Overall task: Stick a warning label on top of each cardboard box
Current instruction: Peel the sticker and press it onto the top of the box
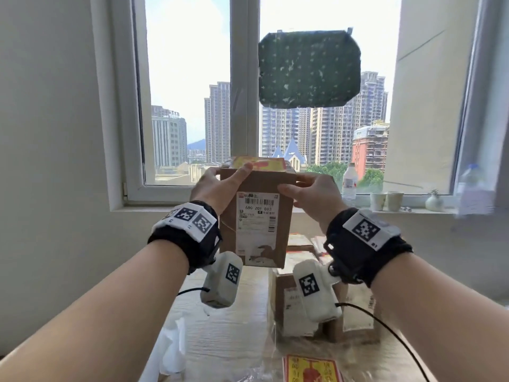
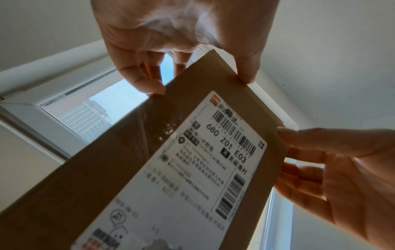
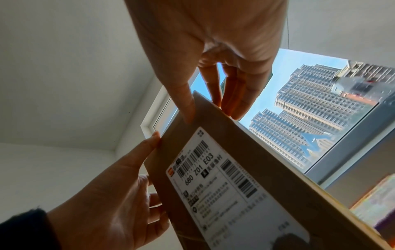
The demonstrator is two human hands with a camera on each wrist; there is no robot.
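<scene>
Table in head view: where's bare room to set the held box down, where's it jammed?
Both hands, left hand and right hand, hold the box up. The bare patch is the table strip left of the stacked boxes, right of the white plastic. It is crowded on the right, and a warning label lies near the front edge.

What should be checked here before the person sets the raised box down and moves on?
1. Both hands hold the box: ok. The left hand and right hand grip its upper corners, thumbs on the near face.
2. Warning label on top: ok, a yellow and red label shows on the top face.
3. Label pressed flat all over: cannot tell, only its near edge shows.
4. Box held level: not ok, the wrist views show it tilted.
5. Other boxes on the table below: ok, they lie under the raised one; their tops are mostly hidden.
6. Spare label at hand: ok, it lies on the table's near edge.
</scene>
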